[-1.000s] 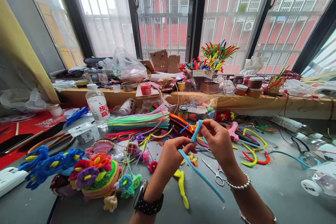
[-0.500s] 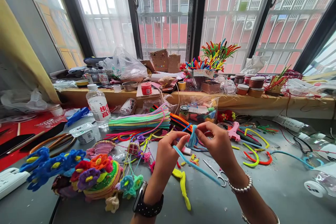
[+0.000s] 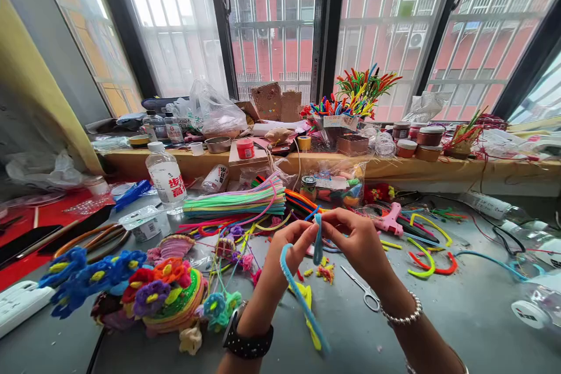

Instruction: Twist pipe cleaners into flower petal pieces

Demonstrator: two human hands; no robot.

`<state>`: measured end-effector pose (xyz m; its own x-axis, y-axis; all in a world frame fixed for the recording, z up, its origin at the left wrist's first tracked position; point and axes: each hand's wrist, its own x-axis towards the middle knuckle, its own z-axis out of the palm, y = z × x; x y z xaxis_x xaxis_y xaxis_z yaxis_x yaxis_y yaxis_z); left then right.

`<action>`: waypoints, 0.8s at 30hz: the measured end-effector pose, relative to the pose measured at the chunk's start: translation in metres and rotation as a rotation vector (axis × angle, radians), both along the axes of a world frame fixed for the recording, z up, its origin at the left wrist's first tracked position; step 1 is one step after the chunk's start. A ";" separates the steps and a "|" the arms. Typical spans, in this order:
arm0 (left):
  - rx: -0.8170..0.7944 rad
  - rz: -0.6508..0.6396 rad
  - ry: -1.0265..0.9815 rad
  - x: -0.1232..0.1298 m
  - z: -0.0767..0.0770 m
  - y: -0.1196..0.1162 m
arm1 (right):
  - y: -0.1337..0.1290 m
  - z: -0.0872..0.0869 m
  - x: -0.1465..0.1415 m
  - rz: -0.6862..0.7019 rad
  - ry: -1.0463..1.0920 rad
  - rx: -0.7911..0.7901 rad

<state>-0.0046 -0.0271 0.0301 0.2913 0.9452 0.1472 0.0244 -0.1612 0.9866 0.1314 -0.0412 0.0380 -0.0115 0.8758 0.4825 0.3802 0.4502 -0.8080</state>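
A light blue pipe cleaner (image 3: 302, 299) is bent into narrow loops at its upper end, and its long tail hangs down below my left hand. My left hand (image 3: 280, 257) pinches it between thumb and fingertips. From the other side, my right hand (image 3: 357, 242) pinches the looped part too, the fingertips of both hands nearly meeting. Under the tail lies a twisted yellow pipe cleaner piece (image 3: 314, 336), partly covered. Scissors (image 3: 362, 287) rest on the grey table just below my right hand. Small yellow and red scraps (image 3: 325, 273) lie behind the loops.
Fuzzy flowers on a round striped base (image 3: 166, 298) stand at left. Behind are a bundle of pastel pipe cleaners (image 3: 234, 201), a water bottle (image 3: 165, 178) and a yogurt cup (image 3: 144, 223). A pink glue gun (image 3: 391, 221) and clear bottles (image 3: 541, 304) lie to the right.
The blue pipe cleaner's tail has swung from pointing right to hanging more steeply downward, across the yellow piece. Its looped end has turned more upright between my fingertips.
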 end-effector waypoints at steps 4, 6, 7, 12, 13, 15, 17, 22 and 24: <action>-0.119 -0.051 -0.106 0.001 0.004 -0.004 | -0.001 0.000 0.002 0.050 0.033 -0.034; -0.178 -0.097 -0.149 0.002 0.004 -0.005 | -0.002 0.001 0.004 0.057 0.019 -0.045; -0.204 -0.122 -0.161 0.002 0.004 -0.006 | -0.002 0.002 0.005 0.058 0.004 -0.044; -0.226 -0.170 -0.110 0.001 0.003 -0.005 | -0.006 0.007 0.007 0.035 -0.087 -0.016; -0.215 -0.173 -0.094 0.001 0.003 -0.005 | -0.006 0.008 0.007 0.039 -0.094 -0.021; -0.202 -0.174 -0.089 0.000 0.004 -0.004 | -0.004 0.009 0.009 0.076 -0.116 -0.032; -0.204 -0.145 -0.130 -0.001 0.005 -0.004 | 0.001 0.005 0.017 0.119 -0.174 -0.051; -0.182 0.014 -0.282 -0.005 0.002 -0.001 | 0.028 -0.026 0.054 -0.186 -0.709 -0.351; -0.193 0.060 -0.334 -0.007 0.000 0.000 | 0.037 -0.042 0.067 -0.239 -0.779 -0.432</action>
